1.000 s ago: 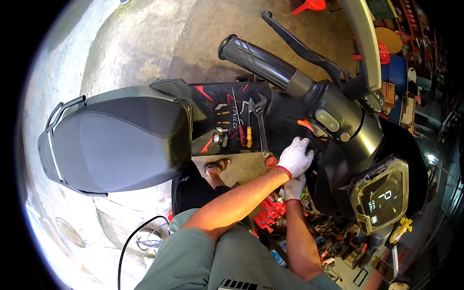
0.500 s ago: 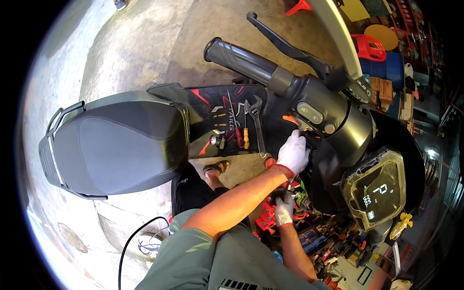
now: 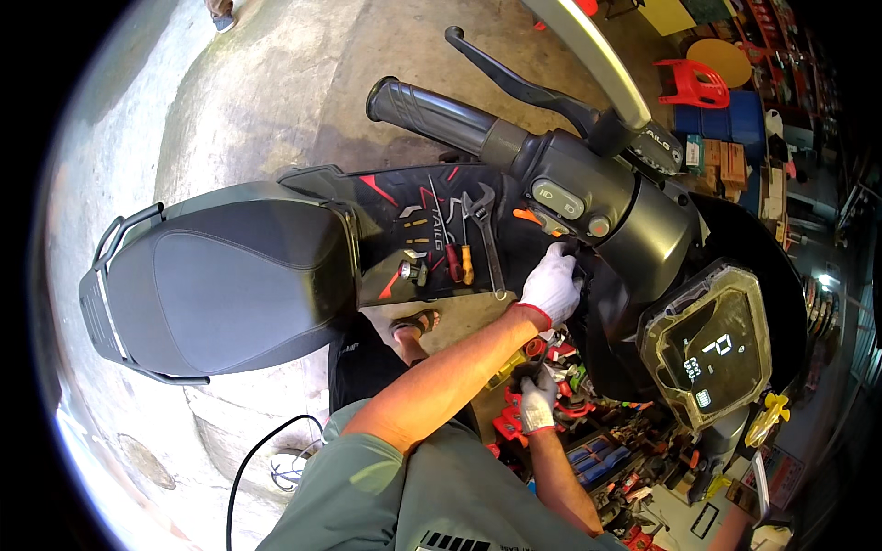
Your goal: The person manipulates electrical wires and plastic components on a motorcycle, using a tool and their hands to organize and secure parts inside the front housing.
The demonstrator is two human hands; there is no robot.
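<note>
My left hand (image 3: 550, 286), in a white glove with a red cuff, reaches to the dark front panel of a scooter, just below the handlebar switch housing (image 3: 558, 195). Its fingers are bent; whatever lies in them is hidden. Lower down, my right hand (image 3: 538, 402), gloved too, is closed around a dark object whose kind I cannot make out. On the black footboard (image 3: 381, 266) lie an adjustable wrench (image 3: 489, 234), a red-handled screwdriver (image 3: 454, 263), a yellow-handled screwdriver (image 3: 468, 264) and several small parts. The lit display (image 3: 707, 358) is to the right of both hands.
A black grip (image 3: 432, 115) and brake lever (image 3: 524, 83) stick out at the top. The scooter's seat (image 3: 248, 275) fills the left. Below my right hand, tools and parts crowd the area. A red plastic stool (image 3: 691, 84) and blue drum (image 3: 730, 124) stand at upper right.
The handlebar and display have shifted slightly left in view. My left hand has moved a little left and down, still at the panel. A foot at upper left shows more.
</note>
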